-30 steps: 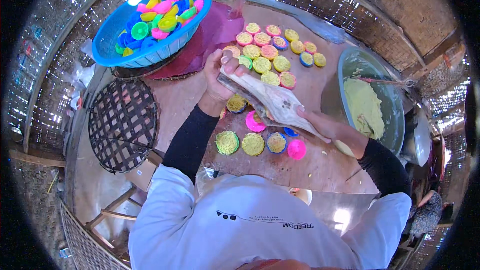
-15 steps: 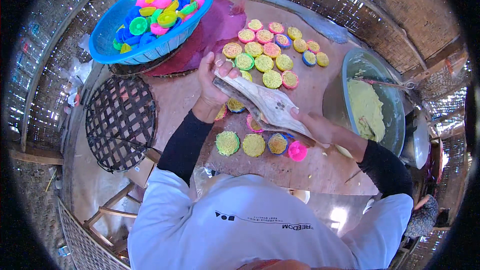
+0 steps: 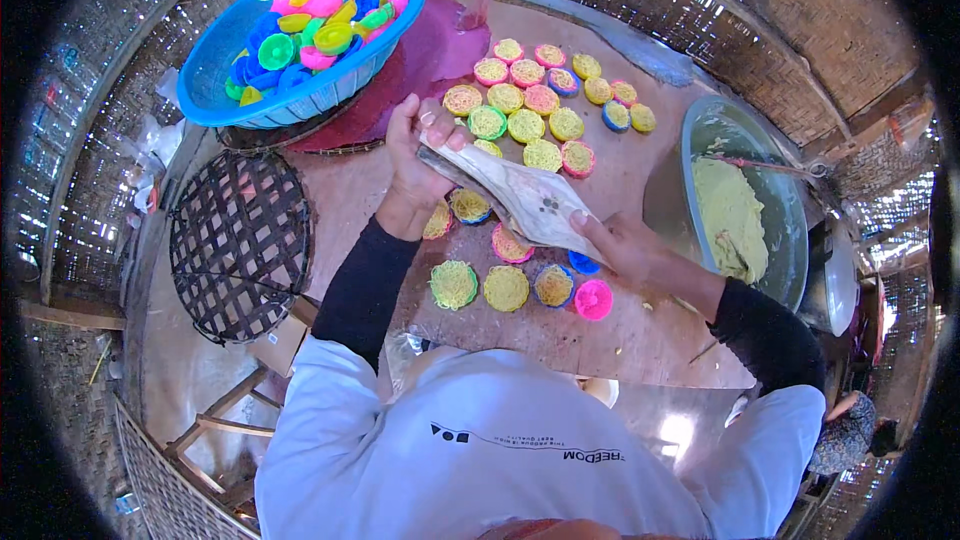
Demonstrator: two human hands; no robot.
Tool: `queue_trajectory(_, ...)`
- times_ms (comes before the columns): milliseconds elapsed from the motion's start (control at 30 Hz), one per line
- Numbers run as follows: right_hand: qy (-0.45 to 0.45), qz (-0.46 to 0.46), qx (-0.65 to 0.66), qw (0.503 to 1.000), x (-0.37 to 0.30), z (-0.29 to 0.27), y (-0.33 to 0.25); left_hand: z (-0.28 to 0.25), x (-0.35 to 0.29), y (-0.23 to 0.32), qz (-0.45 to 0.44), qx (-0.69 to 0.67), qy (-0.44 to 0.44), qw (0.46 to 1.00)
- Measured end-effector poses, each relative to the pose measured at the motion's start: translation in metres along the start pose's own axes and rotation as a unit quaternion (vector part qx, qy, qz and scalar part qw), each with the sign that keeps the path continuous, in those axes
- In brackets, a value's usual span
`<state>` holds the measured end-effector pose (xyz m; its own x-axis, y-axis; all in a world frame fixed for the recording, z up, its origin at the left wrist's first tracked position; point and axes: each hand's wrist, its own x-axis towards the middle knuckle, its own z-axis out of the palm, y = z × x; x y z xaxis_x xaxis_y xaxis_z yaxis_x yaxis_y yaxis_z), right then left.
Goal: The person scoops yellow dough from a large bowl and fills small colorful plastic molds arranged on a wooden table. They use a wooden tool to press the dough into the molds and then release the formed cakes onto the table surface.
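Observation:
Both hands grip a long pale wooden hand press (image 3: 540, 202), tilted across the middle of the table, its two halves lying close together. My left hand (image 3: 425, 152) wraps round its upper left end. My right hand (image 3: 632, 252) holds the lower right end, thumb on top. Beneath and beside the press stand small moulds, partly hidden. In front are a green mould (image 3: 454, 285), a yellow mould (image 3: 506, 288) and a blue mould (image 3: 553, 285) filled with yellowish dough strands. A bare pink mould (image 3: 594, 300) and another blue mould (image 3: 583, 262) stand near my right hand.
Several filled moulds (image 3: 526, 126) cover the table's far middle. A blue basin (image 3: 345, 90) of colourful moulds stands far left, with a round dark woven rack (image 3: 240, 245) nearer. At right, a large grey-green tub (image 3: 790, 240) holds pale green dough (image 3: 728, 215).
The press has shifted slightly up and its halves look closer together. My right hand has moved a little left and up, and more of the blue mould beneath it shows.

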<state>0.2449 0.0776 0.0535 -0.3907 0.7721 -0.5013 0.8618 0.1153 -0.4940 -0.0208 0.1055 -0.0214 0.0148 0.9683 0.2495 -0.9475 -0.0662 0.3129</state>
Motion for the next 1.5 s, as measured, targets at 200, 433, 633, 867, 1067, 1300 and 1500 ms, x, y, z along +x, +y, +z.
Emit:
queue_trajectory(200,-0.04,0.023,-0.024,0.999,0.002,0.005,0.007,-0.004,-0.013,-0.001,-0.002,-0.013,0.06,0.998)
queue_trajectory(433,0.046,0.002,-0.049,0.998,-0.007,0.001,0.012,-0.014,0.0,-0.013,0.011,-0.028,0.016,0.999)
queue_trajectory(633,0.036,-0.029,0.024,0.999,-0.005,0.006,0.031,0.028,-0.006,0.001,-0.002,0.022,-0.121,0.992)
queue_trajectory(867,0.099,-0.11,0.139,0.979,-0.007,0.024,0.057,-0.039,-0.032,-0.055,-0.076,0.637,-0.08,0.763)
queue_trajectory(1067,0.105,-0.086,0.123,0.983,-0.008,0.025,0.059,-0.037,-0.046,-0.076,-0.235,0.481,0.075,0.842)
queue_trajectory(1300,0.157,-0.08,0.217,0.96,-0.001,0.021,0.078,-0.008,-0.062,-0.06,-0.012,0.884,-0.146,0.445)
queue_trajectory(1500,0.202,-0.13,0.23,0.943,0.0,0.018,0.08,-0.003,-0.058,-0.058,0.155,0.913,-0.261,0.271)
